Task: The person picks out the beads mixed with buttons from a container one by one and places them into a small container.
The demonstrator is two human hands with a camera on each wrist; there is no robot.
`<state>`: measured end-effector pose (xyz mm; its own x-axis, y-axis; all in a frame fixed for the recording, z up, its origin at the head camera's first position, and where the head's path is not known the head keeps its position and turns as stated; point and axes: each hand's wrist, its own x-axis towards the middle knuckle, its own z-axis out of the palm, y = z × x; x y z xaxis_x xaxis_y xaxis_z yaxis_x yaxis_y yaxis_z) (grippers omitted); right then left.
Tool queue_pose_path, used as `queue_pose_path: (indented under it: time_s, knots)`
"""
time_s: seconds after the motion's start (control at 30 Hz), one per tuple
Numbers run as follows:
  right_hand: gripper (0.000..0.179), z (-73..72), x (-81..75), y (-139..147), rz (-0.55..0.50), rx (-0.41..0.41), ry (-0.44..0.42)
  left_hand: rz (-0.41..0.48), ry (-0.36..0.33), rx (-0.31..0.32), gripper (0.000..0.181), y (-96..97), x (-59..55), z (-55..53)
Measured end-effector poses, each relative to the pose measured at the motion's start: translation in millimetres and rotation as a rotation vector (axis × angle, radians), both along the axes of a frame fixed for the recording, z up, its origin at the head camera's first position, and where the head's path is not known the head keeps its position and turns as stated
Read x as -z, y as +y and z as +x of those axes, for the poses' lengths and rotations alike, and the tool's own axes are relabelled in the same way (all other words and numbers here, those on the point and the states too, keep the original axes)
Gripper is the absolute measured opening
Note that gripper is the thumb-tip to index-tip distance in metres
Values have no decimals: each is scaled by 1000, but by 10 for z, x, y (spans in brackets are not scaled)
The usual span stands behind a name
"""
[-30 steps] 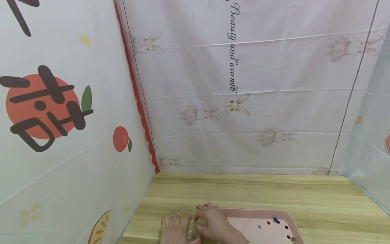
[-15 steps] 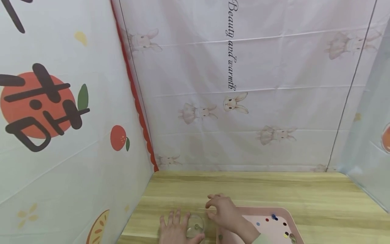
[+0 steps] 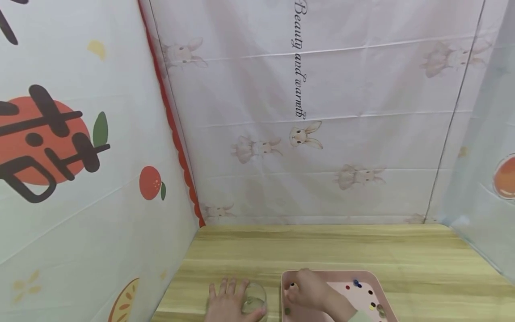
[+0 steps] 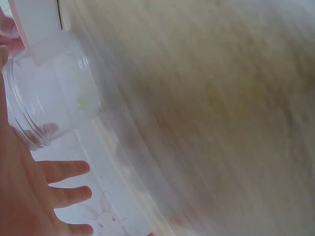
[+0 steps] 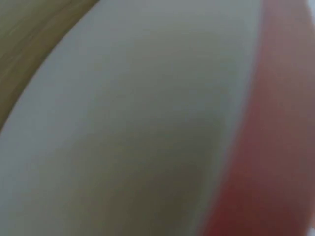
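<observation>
A clear jar [image 3: 254, 302] stands on the table, with a small pale greenish round piece [image 4: 82, 103] inside it. My left hand [image 3: 226, 304] holds the jar between thumb and index finger. Its other fingers [image 4: 69, 196] are straight and spread in the left wrist view. To the right, my right hand [image 3: 307, 290] is down in the left part of a pink tray [image 3: 378, 286], its fingers bent toward the tray floor. A small dark and yellow piece [image 3: 292, 284] shows at those fingers; I cannot tell whether they pinch it.
Several small round pieces, like buttons or beads, lie in the tray, among them a red one [image 3: 348, 287] and a blue one [image 3: 356, 282]. A greenish piece [image 3: 287, 310] is near its left wall. Printed cloth [image 3: 322, 197] closes off the table's back and sides.
My right hand has left the jar, lifted away to the right and come down into the tray. The left hand has stayed at the jar. The head view has shifted slightly.
</observation>
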<state>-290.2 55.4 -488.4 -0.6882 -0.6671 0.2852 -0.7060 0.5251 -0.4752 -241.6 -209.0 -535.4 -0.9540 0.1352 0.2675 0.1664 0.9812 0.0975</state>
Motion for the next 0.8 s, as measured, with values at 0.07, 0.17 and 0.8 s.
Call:
queue_pose_path:
  time_s: [0.07, 0.17, 0.8]
  knots:
    - [15, -2, 43, 14, 41, -6, 49, -5, -6, 7, 97, -5, -4, 3]
    - [13, 1, 100, 33, 82, 3, 104, -11, -15, 9, 98, -11, -9, 4]
    - [8, 55, 344, 70, 60, -26, 162, 17, -2, 36, 97, -12, 66, -28]
